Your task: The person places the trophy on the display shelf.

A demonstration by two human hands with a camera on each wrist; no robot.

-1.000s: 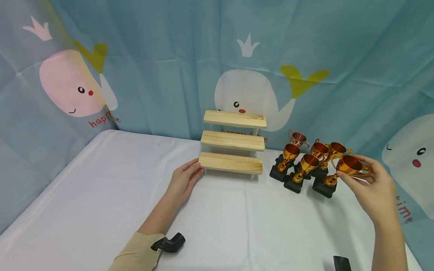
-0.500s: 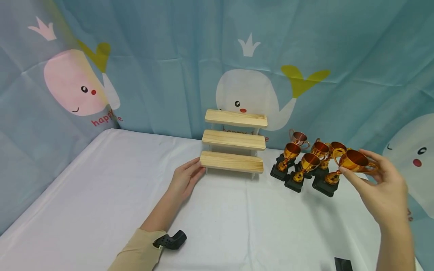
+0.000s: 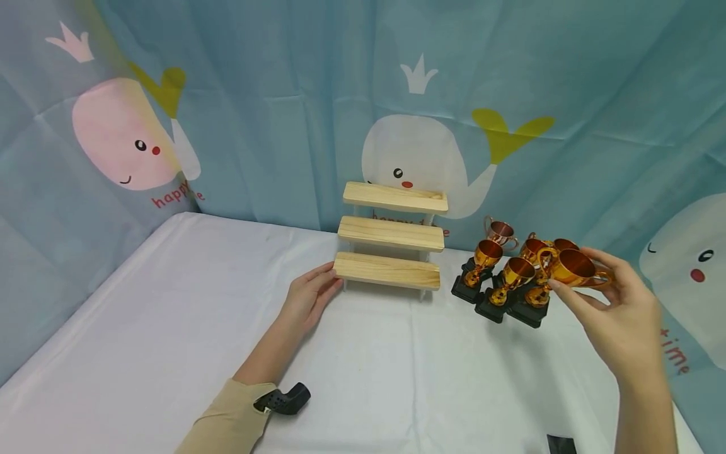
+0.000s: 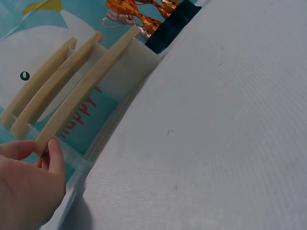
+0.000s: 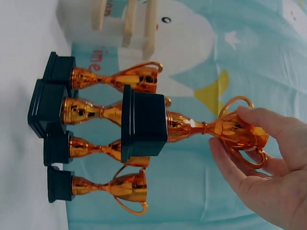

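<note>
A three-step wooden stand [image 3: 391, 236] sits on the white table by the backdrop. My left hand [image 3: 329, 282] lies flat on the cloth, its fingertips touching the left end of the lowest step [image 4: 72, 110]; the left wrist view shows the left hand [image 4: 41, 155] against that board's end. My right hand [image 3: 592, 290] grips a gold trophy [image 3: 567, 268] by its cup and handle, tilted, with its black base [image 5: 144, 122] hanging in front of the other trophies. In the right wrist view, the right hand [image 5: 230, 160] curls around the cup.
Several gold trophies on black bases [image 3: 499, 271] cluster just right of the stand, a copper-coloured one [image 3: 500, 230] at the back. A whale-print curtain [image 3: 255, 126] closes in the table behind and at the sides. White cloth [image 3: 170, 328] covers the table.
My right hand has carried the gold trophy a little up and to the left, over the cluster. The left hand stays at the lowest step.
</note>
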